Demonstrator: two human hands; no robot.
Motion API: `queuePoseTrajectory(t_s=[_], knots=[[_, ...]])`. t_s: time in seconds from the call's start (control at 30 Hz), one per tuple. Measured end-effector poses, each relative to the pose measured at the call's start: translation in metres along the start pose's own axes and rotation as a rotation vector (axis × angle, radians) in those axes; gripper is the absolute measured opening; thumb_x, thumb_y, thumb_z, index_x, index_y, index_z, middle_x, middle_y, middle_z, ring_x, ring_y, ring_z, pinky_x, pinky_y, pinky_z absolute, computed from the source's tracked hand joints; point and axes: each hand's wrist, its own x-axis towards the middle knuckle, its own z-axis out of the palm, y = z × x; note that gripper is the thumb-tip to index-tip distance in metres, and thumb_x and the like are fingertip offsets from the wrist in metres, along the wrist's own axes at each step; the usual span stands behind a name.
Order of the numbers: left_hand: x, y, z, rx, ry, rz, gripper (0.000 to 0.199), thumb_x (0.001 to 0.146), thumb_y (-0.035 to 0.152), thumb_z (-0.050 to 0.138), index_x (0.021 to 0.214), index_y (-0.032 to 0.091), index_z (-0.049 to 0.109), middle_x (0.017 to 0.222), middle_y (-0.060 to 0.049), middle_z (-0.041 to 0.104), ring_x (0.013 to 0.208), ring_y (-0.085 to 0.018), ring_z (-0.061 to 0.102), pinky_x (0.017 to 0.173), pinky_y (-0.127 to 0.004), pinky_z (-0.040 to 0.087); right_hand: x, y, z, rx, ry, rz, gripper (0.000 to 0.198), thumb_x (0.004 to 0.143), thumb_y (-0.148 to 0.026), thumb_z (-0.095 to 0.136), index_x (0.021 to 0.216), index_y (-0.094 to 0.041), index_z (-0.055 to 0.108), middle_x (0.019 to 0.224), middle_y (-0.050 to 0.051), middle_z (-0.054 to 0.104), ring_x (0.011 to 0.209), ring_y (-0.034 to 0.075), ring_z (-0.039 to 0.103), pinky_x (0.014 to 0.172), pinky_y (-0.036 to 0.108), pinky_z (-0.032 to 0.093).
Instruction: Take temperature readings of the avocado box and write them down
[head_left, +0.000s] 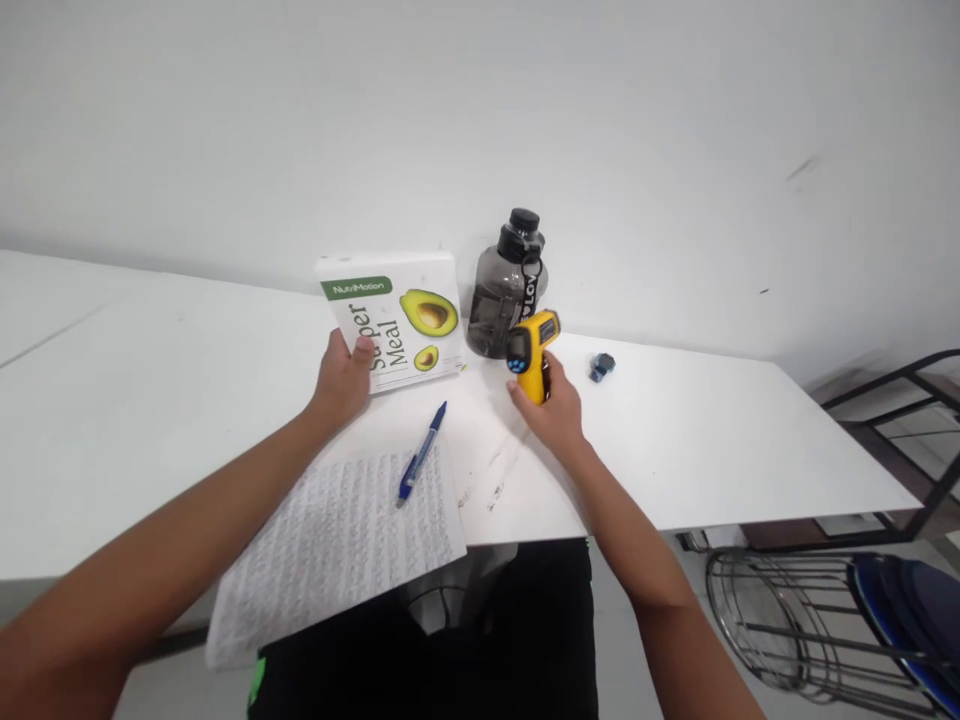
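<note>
My left hand (343, 380) grips the lower left side of a white box (420, 275) printed with avocados and "Super Meal", its thumb across the front. The box stands tilted back a little near the wall. In my right hand (556, 405) is a yellow infrared thermometer (534, 350), held by its handle, with its screen and blue buttons facing me. Behind the thermometer stands a dark see-through water bottle (495, 290) with a black cap, partly covered by it. A blue pen (421, 455) lies on a sheet of handwritten paper (352, 530) between my forearms.
A small dark blue item (601, 367), perhaps a watch, lies right of my right hand. The white table (712, 440) runs along the wall, and the paper overhangs its front edge. Metal-framed stools with blue seats (911, 610) stand at the lower right.
</note>
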Motion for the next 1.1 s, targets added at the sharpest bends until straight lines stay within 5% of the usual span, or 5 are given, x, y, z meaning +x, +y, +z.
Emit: queuePoseTrajectory(t_s=[0.2, 0.43, 0.63, 0.83, 1.1], knots=[[0.0, -0.001, 0.0, 0.067, 0.038, -0.005, 0.09, 0.078, 0.096, 0.053, 0.123, 0.018, 0.054, 0.125, -0.018, 0.07, 0.115, -0.033, 0.069, 0.102, -0.053, 0.059, -0.003, -0.018, -0.005, -0.554, -0.251, 0.163, 0.065, 0.097, -0.049, 0.063, 0.152, -0.015, 0.054, 0.13, 0.016, 0.076, 0.116, 0.035, 0.074, 0.093, 0.043, 0.055], [-0.005, 0.005, 0.002, 0.089, -0.086, -0.128, 0.073, 0.08, 0.063, 0.074, 0.133, 0.02, 0.048, 0.137, -0.018, 0.067, 0.119, -0.032, 0.071, 0.102, -0.052, 0.059, 0.003, -0.008, -0.002, -0.663, -0.361, 0.213, 0.064, 0.103, -0.058, 0.055, 0.148, -0.014, 0.058, 0.13, 0.018, 0.074, 0.117, 0.035, 0.072, 0.092, 0.041, 0.051], [-0.008, 0.009, 0.002, 0.104, -0.171, -0.153, 0.084, 0.075, 0.061, 0.08, 0.14, 0.021, 0.044, 0.147, -0.018, 0.06, 0.133, -0.036, 0.065, 0.112, -0.056, 0.054, -0.004, -0.002, 0.008, -0.749, -0.155, -0.216, 0.053, 0.107, -0.04, 0.051, 0.148, -0.006, 0.06, 0.125, 0.024, 0.069, 0.114, 0.037, 0.066, 0.089, 0.045, 0.051], [-0.009, 0.013, 0.002, 0.065, -0.271, -0.193, 0.094, 0.074, 0.063, 0.083, 0.144, 0.021, 0.037, 0.152, -0.02, 0.056, 0.141, -0.037, 0.06, 0.114, -0.055, 0.054, -0.028, -0.011, 0.05, -0.516, -0.331, -0.841, 0.058, 0.096, -0.007, 0.052, 0.15, -0.025, 0.061, 0.11, 0.013, 0.07, 0.091, 0.028, 0.062, 0.076, 0.039, 0.051], [-0.01, 0.006, 0.007, 0.031, -0.395, -0.114, 0.126, 0.071, 0.065, 0.087, 0.163, 0.025, 0.012, 0.164, -0.026, 0.041, 0.151, -0.043, 0.049, 0.119, -0.064, 0.047, -0.029, -0.005, 0.044, -0.42, -0.544, -0.685, 0.034, 0.106, -0.026, 0.055, 0.135, -0.016, 0.07, 0.093, 0.01, 0.077, 0.085, 0.025, 0.072, 0.082, 0.037, 0.056]])
